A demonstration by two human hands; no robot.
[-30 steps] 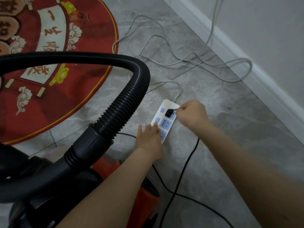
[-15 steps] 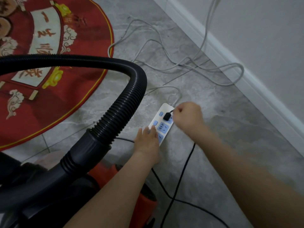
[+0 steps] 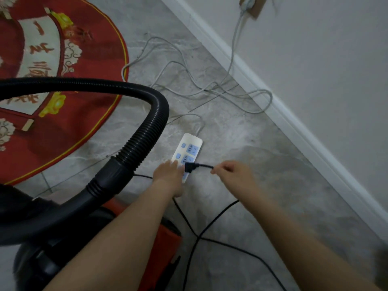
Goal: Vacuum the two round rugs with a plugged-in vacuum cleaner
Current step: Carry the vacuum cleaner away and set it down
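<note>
A red round rug (image 3: 63, 127) with gold trim lies on the grey floor at the upper left. The vacuum cleaner (image 3: 168, 238), orange and black, sits at the bottom left, and its black ribbed hose (image 3: 147, 133) arches over the rug. A white power strip (image 3: 190, 143) with blue sockets lies on the floor. My left hand (image 3: 168, 177) presses flat on its near end. My right hand (image 3: 233, 173) pinches the black cord just behind the black plug (image 3: 189, 166), which hovers sideways over the strip's lower sockets. The two upper sockets are bare.
The vacuum's black cord (image 3: 210, 225) loops across the floor near me. A tangle of white cable (image 3: 189, 89) runs from the strip to a wall outlet (image 3: 249, 5). A white baseboard (image 3: 294, 122) and grey wall close off the right side.
The plug has left the strip's top socket and moved down toward its near end. My right hand has slid back along the cord, to the right. The camera tilted up.
</note>
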